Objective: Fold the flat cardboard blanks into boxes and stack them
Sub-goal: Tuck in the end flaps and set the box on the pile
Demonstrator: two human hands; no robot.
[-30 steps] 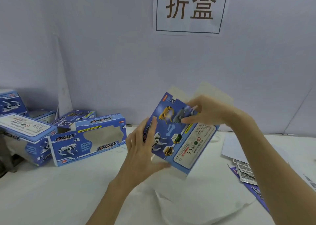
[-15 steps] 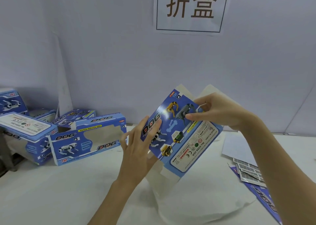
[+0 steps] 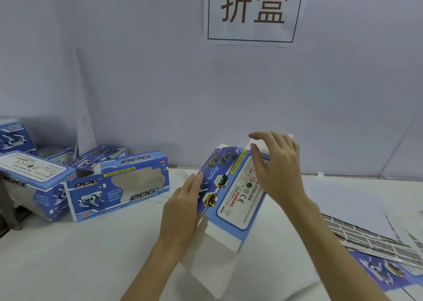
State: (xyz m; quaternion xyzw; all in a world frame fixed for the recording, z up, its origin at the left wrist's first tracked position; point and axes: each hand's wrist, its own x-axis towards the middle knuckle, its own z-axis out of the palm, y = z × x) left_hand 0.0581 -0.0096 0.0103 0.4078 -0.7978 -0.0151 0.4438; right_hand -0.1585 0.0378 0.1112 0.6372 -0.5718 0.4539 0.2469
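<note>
With the left hand (image 3: 183,200) gripping the half-formed box (image 3: 231,195) above the bench (image 3: 80,255) and the right hand (image 3: 274,165) curled over its far flap, uneven pressure could crease a panel.

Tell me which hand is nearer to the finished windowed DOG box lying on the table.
Left. The left hand holds the near edge of the box being folded, just right of the windowed DOG box. The right hand is farther right, at that blank's top flap.
</note>
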